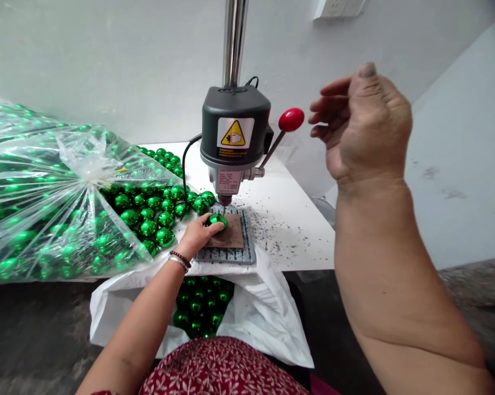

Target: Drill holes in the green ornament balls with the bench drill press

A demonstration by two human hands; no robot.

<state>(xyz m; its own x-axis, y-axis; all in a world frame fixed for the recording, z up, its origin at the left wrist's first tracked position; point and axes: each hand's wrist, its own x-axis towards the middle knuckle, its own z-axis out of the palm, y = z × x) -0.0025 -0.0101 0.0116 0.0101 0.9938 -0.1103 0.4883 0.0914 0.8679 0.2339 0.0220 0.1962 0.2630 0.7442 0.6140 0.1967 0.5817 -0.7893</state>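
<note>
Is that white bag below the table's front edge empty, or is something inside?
Not empty: the white bag gapes open, and shiny green balls show inside. How deep they go, I cannot tell.

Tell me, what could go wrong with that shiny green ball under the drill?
The left hand holds the green ball very close to the drill bit, so a slip might injure it. The ball is round and smooth, with no clamp visible, so it could twist or skid on the brown board. The loose green balls nearby might roll if bumped.
</note>
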